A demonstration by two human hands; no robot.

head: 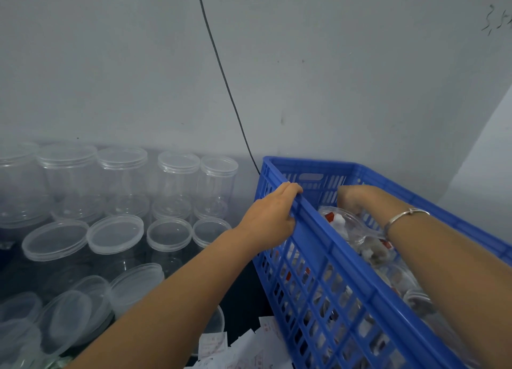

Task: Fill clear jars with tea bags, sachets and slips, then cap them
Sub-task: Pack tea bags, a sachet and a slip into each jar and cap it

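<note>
We see the left hand [273, 212] holding the long top edge of the blue crate [329, 269]. Its fingers [291, 188] are curled over the edge and its thumb is on the outside wall, so it has a tight hold. The right hand [353, 198] is down inside the crate, bent at the wrist, just over a filled jar [339, 220] that lies on its side with red and white things in it. The tips of that hand's fingers are hidden behind the jar, so we cannot tell if they hold it or only touch it. A silver bracelet [406, 215] sits on the right wrist. More filled jars [415, 299] lie in the crate, nearer to us. To the left of the crate stand lots of empty jars [122, 174] with clear lids on. Some paper slips [214, 345] lie near the bottom, beside the crate. A black cord [221, 72] hangs down the gray wall [346, 63] behind the crate.
</note>
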